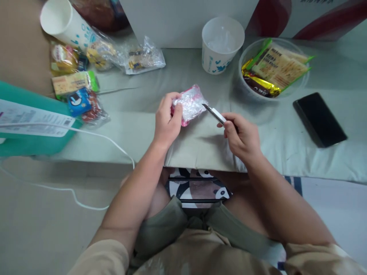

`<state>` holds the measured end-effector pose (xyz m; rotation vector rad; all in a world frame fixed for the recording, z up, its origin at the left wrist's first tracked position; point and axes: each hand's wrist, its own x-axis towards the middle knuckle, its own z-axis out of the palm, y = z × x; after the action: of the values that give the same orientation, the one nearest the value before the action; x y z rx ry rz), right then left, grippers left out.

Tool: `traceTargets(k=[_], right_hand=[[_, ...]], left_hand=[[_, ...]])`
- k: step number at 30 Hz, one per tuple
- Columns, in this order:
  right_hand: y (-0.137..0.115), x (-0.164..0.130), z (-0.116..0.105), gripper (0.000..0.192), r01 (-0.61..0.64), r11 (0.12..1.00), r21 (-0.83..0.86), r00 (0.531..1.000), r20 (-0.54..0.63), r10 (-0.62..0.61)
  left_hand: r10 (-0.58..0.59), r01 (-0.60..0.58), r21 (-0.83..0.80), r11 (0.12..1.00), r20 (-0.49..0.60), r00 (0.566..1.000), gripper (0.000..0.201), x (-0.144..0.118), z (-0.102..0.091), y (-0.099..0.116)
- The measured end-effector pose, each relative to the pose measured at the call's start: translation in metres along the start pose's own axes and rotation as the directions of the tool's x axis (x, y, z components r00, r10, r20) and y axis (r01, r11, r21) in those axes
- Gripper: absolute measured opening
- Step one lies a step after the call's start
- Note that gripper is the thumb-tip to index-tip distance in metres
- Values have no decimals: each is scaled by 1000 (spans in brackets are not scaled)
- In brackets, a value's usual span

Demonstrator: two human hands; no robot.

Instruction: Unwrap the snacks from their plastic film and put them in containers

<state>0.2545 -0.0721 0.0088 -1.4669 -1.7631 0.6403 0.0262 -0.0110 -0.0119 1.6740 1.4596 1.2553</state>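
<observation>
White and silver, a slim knife (217, 115) is gripped in the right hand (242, 135), its tip at the right edge of a crinkled, pink-edged packet (192, 102) clasped in the left hand (168, 120). Beyond stands a tapered paper cup (212, 59).

Kinda dim overall, soft cool light, source out of frame. Blurry shadow on cloth (177, 65) just left of right hand (243, 135). Glare sparkles on pack (193, 101) mid-frame, bit of shine on gold wrapper (265, 83), upper right. Label (33, 118) print at left pretty mushy. Wide-lens stretch toward bottom corners, sleeves (107, 254) soft.
</observation>
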Motion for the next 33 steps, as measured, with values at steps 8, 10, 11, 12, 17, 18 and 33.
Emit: traceTargets(k=[8,10,11,12,17,18,33], right_hand=[[2,6,-7,33,169,985,-31,983,-66,-171],[2,5,-6,31,250,967,-57,963,-85,-254],[2,5,-4,30,276,959,-60,957,-71,-280],[3,4,-3,29,288,955,-63,956,-40,-291],[5,0,-7,32,267,953,-142,957,151,-246],[7,0,-12,32,263,952,-158,957,170,-236],[54,10,-49,23,-37,890,-455,999,-23,30]], left_hand=[[-17,31,-21,999,487,873,39,11,-18,16],[-29,61,-32,998,608,794,48,12,-22,22],[-35,72,-31,997,646,763,51,12,-22,24],[-42,80,-26,996,671,740,52,11,-22,27],[-95,64,71,995,685,722,52,9,-21,33],[-100,50,93,994,682,724,52,9,-22,33],[27,-143,248,958,418,908,34,1,-30,10]])
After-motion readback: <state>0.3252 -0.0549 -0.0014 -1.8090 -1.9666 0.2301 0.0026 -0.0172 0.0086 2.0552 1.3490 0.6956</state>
